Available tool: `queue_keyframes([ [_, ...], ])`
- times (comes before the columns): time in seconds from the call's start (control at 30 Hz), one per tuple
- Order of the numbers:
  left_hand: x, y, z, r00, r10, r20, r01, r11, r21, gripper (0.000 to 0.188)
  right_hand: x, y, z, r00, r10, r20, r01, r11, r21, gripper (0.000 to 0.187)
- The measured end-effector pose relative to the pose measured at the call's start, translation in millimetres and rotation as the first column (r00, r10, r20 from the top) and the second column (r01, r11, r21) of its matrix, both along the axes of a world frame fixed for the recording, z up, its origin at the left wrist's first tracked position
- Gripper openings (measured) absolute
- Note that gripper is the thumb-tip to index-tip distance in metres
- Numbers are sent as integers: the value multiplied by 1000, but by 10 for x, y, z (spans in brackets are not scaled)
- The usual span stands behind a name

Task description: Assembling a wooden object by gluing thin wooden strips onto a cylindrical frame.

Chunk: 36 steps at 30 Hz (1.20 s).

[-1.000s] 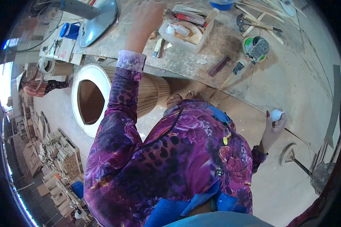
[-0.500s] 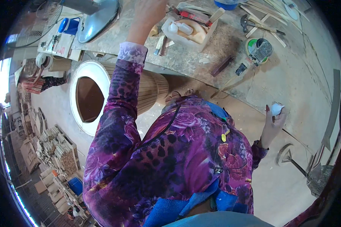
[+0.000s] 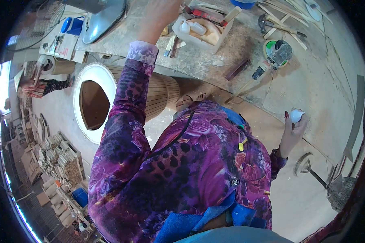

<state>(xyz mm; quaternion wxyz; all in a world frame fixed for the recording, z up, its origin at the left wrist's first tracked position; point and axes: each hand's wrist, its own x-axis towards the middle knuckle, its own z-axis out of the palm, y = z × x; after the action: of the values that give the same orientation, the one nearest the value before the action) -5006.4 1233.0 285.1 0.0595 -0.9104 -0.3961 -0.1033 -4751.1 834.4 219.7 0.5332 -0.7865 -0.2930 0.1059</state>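
Note:
My left arm reaches far over the worktable (image 3: 207, 75). My left hand (image 3: 162, 16) is cut off by the top edge, so its fingers do not show. It is nearest to a white open box (image 3: 205, 43) that has small white bottles and a red tool in or beside it. Off to the right, at the table's near edge, my right hand (image 3: 293, 133) is closed around a small white plastic bottle (image 3: 297, 116). The bottle's pale, tapered top sticks out between thumb and fingers.
On the table are a hammer (image 3: 282, 27), a sander (image 3: 278, 54), a dark reddish bar (image 3: 237, 69) and thin wood strips. A slatted wooden drum with a white rim (image 3: 80, 95) lies at left. A co-worker (image 3: 38, 87) bends beyond it. A round-framed stand (image 3: 312, 168) is at right.
The whole view has shifted very slightly. Both of my hands keep nearly the same places, the right one still around the bottle.

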Motion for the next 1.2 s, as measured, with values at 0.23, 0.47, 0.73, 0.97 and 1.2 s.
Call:
queue_keyframes([
  [0.23, 174, -189, -101, 996, 8, 86, -5, 999, -33, 10, -13, 120, -134, 999, 15, 53, -14, 1000, -23, 39],
  [0.47, 277, -725, -381, 867, -98, 489, 24, 988, 156, 14, -107, 354, -313, 975, 206, -88, -203, 978, 38, 39],
  [0.73, 589, -1490, -1748, 955, -46, 294, 147, 932, -331, 22, -248, 618, -545, 888, 406, -214, -400, 914, 71, 39],
  [0.97, 477, -1439, -1704, 941, -25, 338, 171, 895, -411, 18, -385, 899, -482, 843, 512, -167, -518, 855, 5, 41],
  [1.2, 567, -1614, -987, 486, 575, 658, 708, 183, -682, 11, -387, 1000, -397, 778, 589, -220, -601, 799, 13, 42],
])
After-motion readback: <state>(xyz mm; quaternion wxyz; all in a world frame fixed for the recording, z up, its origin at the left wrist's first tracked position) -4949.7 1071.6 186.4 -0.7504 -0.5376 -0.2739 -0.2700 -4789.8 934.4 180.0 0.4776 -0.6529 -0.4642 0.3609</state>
